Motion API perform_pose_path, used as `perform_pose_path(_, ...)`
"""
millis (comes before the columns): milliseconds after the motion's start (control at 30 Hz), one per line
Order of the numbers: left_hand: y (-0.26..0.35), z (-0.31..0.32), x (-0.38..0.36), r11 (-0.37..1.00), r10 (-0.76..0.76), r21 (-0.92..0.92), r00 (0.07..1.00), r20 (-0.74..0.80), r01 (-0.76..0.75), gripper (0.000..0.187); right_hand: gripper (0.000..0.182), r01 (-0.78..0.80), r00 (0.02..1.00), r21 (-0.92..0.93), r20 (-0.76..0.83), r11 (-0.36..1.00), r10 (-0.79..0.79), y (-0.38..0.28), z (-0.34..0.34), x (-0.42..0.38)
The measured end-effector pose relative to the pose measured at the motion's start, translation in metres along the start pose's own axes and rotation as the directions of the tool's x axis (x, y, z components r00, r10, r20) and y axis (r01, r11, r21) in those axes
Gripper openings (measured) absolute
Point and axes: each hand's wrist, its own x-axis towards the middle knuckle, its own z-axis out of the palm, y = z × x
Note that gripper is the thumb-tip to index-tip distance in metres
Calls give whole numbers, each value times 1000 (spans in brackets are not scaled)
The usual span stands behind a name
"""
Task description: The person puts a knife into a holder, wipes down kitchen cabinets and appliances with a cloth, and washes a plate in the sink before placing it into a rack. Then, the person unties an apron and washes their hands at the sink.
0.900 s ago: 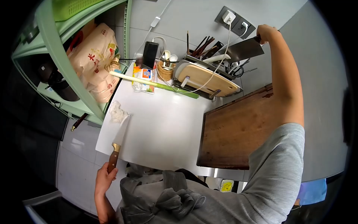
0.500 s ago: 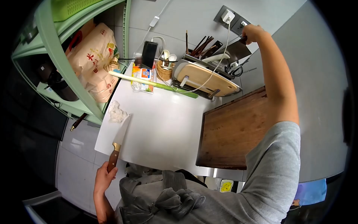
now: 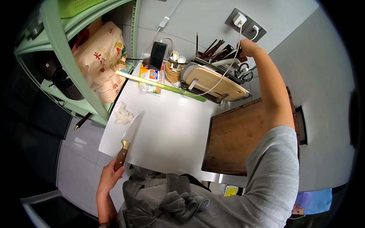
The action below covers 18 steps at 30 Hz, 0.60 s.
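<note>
My left hand (image 3: 110,176) is closed round the brown riveted handle of a kitchen knife (image 3: 131,131). The knife's blade points up and away over the left part of the white table, close to a crumpled white cloth or tissue (image 3: 122,113). My right arm reaches far out, and my right hand (image 3: 249,48) is closed on the dark handle of a cleaver (image 3: 240,54) at the knife rack (image 3: 230,72). The cleaver's blade is mostly hidden among the rack's contents. Several dark-handled knives and sticks stand there, with a light wooden cutting board (image 3: 213,83) in front.
A long green onion (image 3: 159,86) lies across the back of the white table (image 3: 167,133). Behind it are a basket of spoons (image 3: 173,74), a packet (image 3: 149,78) and a phone (image 3: 157,55). A brown wooden board (image 3: 235,142) lies right; a green shelf (image 3: 76,68) stands left.
My right hand has come down and slightly left with the cleaver, whose blade has gone from plain view into the rack. The left hand still holds the knife; the view has shifted a little.
</note>
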Motion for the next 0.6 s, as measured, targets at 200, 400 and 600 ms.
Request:
perform_pose_path(200,30,12,28,995,82,-65,977,198,-70,21,28,-25,857,472,-444,881,261,14,21,-13)
perform_pose_path(400,81,41,57,991,81,-136,866,493,-15,23,20,265,821,813,-472,519,321,-170,-8,-144)
perform_pose_path(600,130,80,82,988,152,-130,754,639,-89,23,45,517,843,641,-266,567,-468,-288,34,-197)
